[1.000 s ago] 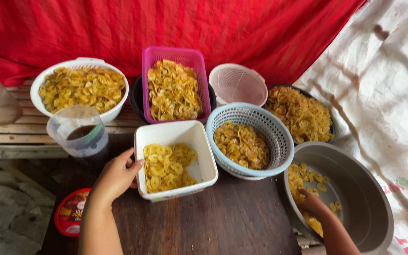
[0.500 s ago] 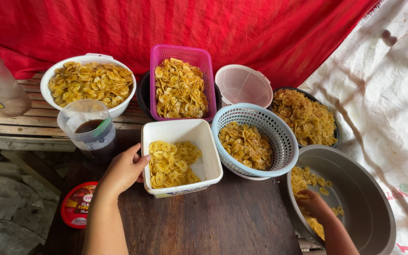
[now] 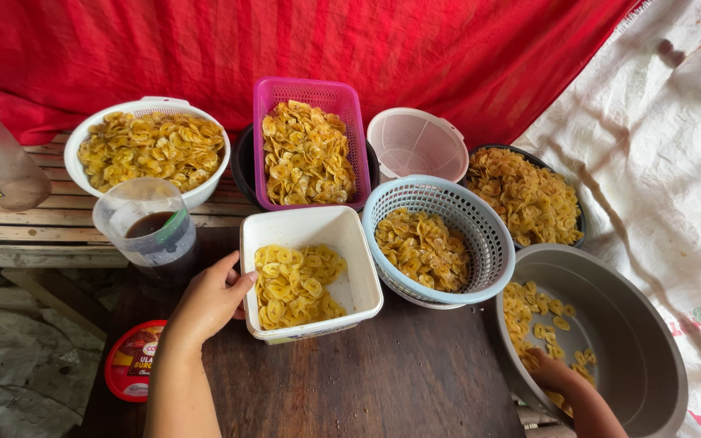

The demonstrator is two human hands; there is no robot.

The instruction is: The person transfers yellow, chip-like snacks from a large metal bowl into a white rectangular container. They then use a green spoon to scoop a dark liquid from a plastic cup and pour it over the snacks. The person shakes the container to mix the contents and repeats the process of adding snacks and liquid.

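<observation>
Barely any change – same pose as a second ago

Left hand (image 3: 208, 302) still cupped open against the white tub (image 3: 310, 272); right hand (image 3: 557, 375) stays in the grey basin (image 3: 638, 341) at the worktop's right edge – grip can't be made out.

From my feed: the white square tub (image 3: 310, 235) looks like smooth glossy plastic, the grey basin (image 3: 634, 341) dull matt metal, the tabletop (image 3: 383, 381) dark worn wood, the backdrop (image 3: 326, 40) wrinkly red cloth.
</observation>
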